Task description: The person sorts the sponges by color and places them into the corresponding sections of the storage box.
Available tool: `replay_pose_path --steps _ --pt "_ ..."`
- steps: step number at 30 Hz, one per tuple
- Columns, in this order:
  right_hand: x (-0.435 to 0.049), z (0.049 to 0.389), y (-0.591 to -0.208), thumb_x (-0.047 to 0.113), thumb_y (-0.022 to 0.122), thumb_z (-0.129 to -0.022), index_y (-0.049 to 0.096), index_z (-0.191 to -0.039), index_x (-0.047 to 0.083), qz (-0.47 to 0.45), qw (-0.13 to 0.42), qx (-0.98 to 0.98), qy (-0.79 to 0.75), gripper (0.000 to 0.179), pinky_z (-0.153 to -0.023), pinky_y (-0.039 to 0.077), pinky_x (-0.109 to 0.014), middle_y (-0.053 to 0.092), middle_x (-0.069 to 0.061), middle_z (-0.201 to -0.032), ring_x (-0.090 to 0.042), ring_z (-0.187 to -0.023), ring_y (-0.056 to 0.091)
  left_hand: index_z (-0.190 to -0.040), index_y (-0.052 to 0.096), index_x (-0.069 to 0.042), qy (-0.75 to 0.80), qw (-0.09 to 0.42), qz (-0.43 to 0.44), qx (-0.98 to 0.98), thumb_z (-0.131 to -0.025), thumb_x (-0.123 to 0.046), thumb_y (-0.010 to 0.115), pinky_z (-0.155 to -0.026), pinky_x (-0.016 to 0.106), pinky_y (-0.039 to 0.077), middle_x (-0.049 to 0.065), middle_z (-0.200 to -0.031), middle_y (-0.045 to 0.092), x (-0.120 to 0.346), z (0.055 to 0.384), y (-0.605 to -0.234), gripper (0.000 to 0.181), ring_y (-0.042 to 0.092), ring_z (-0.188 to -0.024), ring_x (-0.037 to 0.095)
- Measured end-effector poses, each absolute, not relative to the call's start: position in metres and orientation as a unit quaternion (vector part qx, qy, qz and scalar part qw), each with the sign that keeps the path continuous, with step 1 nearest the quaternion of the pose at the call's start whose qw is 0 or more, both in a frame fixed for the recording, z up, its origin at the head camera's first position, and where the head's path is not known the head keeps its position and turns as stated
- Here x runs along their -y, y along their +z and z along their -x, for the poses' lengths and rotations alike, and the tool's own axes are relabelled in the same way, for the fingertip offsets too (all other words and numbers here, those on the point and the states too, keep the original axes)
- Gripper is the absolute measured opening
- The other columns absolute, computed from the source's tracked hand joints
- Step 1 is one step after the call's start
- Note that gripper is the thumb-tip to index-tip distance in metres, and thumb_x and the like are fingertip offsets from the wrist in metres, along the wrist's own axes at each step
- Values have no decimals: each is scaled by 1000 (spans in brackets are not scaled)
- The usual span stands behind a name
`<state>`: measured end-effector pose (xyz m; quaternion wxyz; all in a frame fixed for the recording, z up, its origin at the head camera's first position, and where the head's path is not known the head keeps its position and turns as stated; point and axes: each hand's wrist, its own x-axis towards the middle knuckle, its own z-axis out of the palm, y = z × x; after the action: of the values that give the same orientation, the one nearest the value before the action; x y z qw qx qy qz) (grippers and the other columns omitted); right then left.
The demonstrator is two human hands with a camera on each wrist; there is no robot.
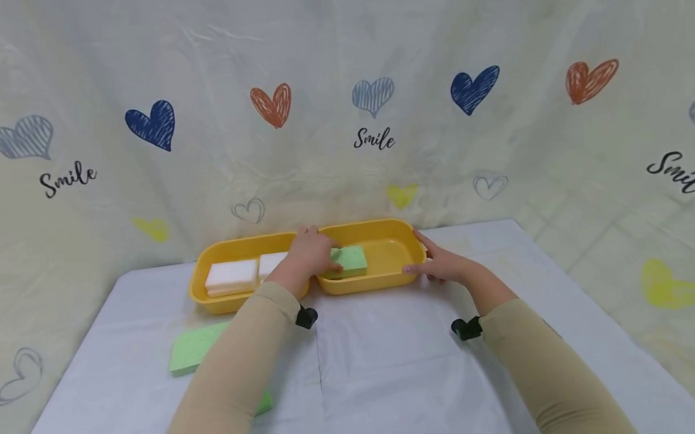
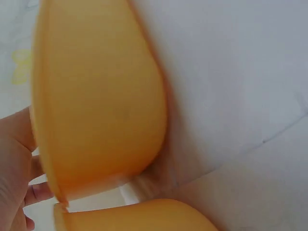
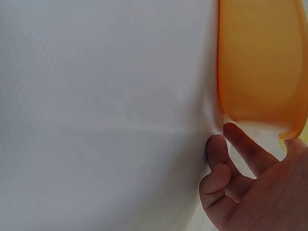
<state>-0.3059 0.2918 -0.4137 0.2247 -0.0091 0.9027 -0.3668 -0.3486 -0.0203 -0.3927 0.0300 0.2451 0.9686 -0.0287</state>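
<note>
Two yellow oblong trays stand side by side at the back of the table. Inside the right tray [image 1: 391,250], a light green sponge [image 1: 351,260] lies at the left end. My left hand [image 1: 310,253] grips that sponge's left side, thumb in front and fingers behind. In the left wrist view, the tray walls hide most of the fingers. My right hand [image 1: 443,263] holds the right tray's right end, with the thumb at the rim. The right wrist view shows its other fingers [image 3: 216,149] bent below the tray end. White sponges [image 1: 232,275] sit in the left tray [image 1: 218,304].
On the white table cover [image 1: 381,356], a green sponge [image 1: 193,347] lies in front of the left tray. Another green piece [image 1: 264,402] is mostly hidden under the left sleeve. A pale curtain [image 1: 318,39] with printed hearts hangs behind the table.
</note>
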Motion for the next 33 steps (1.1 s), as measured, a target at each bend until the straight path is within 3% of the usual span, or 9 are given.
replay_pose_path --steps 10,19,28,33 --pt "-292 306 -415 61 69 -84 -12 -158 36 12 222 -905 -362 113 -71 44 -34 30 -19 -149 -29 -88 49 -138 61 -31 44 13 -242 -969 -83 -58 72 -97 44 33 -2 -129 65 27 340 -376 62 44 -103 24" --pt "-290 307 -414 59 67 -86 -14 -158 32 18 223 -905 -363 112 -72 44 -35 29 -24 -149 -29 -89 49 -141 57 -34 76 7 -239 -968 -85 -57 72 -106 46 28 -4 -134 62 43 320 -367 62 46 -113 26" --pt "-289 306 -414 59 68 -86 -15 -157 34 20 225 -905 -361 112 -74 44 -35 21 -23 -156 -30 -90 50 -139 60 -30 95 -20 -236 -967 -85 -58 71 -108 48 29 -3 -135 62 94 291 -362 61 46 -126 30" --pt "-289 306 -415 59 68 -86 -16 -157 34 19 225 -904 -363 112 -72 43 -35 21 -26 -154 -29 -86 49 -137 61 -29 92 -27 -219 -971 -84 -59 71 -102 47 33 -1 -134 63 131 267 -358 61 49 -120 29"
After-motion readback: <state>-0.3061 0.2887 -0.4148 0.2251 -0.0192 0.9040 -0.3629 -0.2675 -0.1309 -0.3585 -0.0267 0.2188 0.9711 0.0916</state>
